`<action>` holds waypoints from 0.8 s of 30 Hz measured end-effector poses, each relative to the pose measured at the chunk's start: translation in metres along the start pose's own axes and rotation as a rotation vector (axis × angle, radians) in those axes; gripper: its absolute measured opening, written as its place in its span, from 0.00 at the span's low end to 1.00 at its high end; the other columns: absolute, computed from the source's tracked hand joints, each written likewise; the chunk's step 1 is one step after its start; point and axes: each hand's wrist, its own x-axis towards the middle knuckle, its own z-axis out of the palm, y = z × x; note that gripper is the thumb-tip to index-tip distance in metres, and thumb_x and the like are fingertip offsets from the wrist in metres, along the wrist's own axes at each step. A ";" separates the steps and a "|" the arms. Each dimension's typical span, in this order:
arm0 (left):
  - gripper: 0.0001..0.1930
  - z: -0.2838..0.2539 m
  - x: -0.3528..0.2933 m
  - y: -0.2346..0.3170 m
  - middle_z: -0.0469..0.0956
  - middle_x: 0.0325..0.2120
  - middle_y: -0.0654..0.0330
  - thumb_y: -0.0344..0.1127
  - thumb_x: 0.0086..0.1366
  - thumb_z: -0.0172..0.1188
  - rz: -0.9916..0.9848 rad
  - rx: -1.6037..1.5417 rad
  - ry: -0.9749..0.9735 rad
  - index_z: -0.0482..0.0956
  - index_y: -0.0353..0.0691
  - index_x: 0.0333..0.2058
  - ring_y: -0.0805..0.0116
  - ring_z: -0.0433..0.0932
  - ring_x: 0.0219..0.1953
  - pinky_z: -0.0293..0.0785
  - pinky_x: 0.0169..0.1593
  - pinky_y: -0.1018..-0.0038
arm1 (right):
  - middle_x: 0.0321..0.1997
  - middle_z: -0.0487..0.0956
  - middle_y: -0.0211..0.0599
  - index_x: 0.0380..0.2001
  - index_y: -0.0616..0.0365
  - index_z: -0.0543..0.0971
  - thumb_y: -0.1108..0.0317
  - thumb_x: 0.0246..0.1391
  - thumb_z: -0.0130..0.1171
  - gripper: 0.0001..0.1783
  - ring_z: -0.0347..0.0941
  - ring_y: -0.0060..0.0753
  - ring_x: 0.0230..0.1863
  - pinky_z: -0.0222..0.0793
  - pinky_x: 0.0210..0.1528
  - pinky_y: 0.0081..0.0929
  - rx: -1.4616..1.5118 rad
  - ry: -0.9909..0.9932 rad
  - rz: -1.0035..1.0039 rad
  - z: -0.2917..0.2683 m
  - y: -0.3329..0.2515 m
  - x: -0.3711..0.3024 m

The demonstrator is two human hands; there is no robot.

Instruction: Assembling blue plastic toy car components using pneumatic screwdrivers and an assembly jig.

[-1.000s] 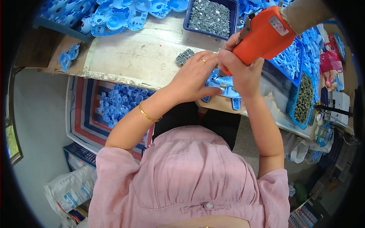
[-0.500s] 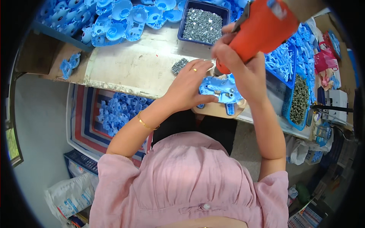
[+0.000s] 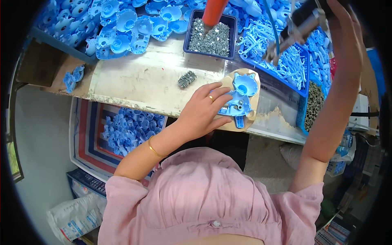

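Observation:
My left hand [image 3: 204, 105] lies with fingers spread at the left side of a light blue plastic shell [image 3: 236, 107], its fingertips touching it. Under the shell is a tan board [image 3: 254, 110] at the front edge of the table. A second blue piece, round with a bowl-like hollow [image 3: 245, 85], sits on the same board. My right hand [image 3: 345, 26] is raised at the upper right, blurred, beside a black and metal tool [image 3: 297, 32]; whether its fingers hold the tool is unclear. An orange power screwdriver [image 3: 213, 12] hangs with its tip over a bin of screws [image 3: 210, 40].
A dark spiky grey part [image 3: 187, 79] lies on the table. Blue shells [image 3: 126, 24] pile up at the back left. To the right stand a basket of thin blue parts [image 3: 273, 49] and one of greenish metal pieces [image 3: 314, 104]. A striped bag [image 3: 92, 134] below holds blue pieces.
My right hand has let go of the orange screwdriver and moved to the upper right. The screwdriver has swung back over the screws. My left hand stays at the shell, its fingers spread wider.

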 end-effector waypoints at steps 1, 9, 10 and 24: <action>0.28 0.003 0.001 0.000 0.72 0.56 0.54 0.44 0.55 0.70 0.027 0.032 0.000 0.74 0.39 0.52 0.49 0.66 0.62 0.63 0.65 0.56 | 0.39 0.77 0.26 0.63 0.68 0.67 0.59 0.57 0.61 0.35 0.72 0.15 0.36 0.69 0.40 0.15 0.048 -0.059 0.127 0.002 -0.004 -0.010; 0.21 0.025 0.017 -0.002 0.76 0.50 0.58 0.44 0.54 0.70 0.161 0.083 -0.015 0.78 0.40 0.43 0.56 0.69 0.60 0.62 0.65 0.55 | 0.34 0.74 0.40 0.52 0.71 0.74 0.61 0.58 0.53 0.25 0.73 0.26 0.34 0.68 0.39 0.27 0.713 -0.441 0.199 -0.020 0.044 -0.060; 0.20 0.027 0.018 -0.004 0.77 0.48 0.59 0.44 0.54 0.70 0.164 0.107 -0.029 0.78 0.40 0.42 0.56 0.70 0.59 0.62 0.65 0.56 | 0.34 0.74 0.40 0.52 0.71 0.74 0.61 0.58 0.53 0.25 0.73 0.26 0.34 0.68 0.39 0.27 0.719 -0.440 0.202 -0.012 0.044 -0.068; 0.16 0.028 0.015 -0.004 0.79 0.43 0.60 0.45 0.54 0.69 0.160 0.139 -0.033 0.79 0.41 0.36 0.58 0.72 0.57 0.63 0.64 0.59 | 0.34 0.69 0.36 0.57 0.69 0.67 0.70 0.59 0.53 0.24 0.66 0.25 0.27 0.66 0.30 0.24 0.486 -0.113 -0.015 0.027 0.033 -0.097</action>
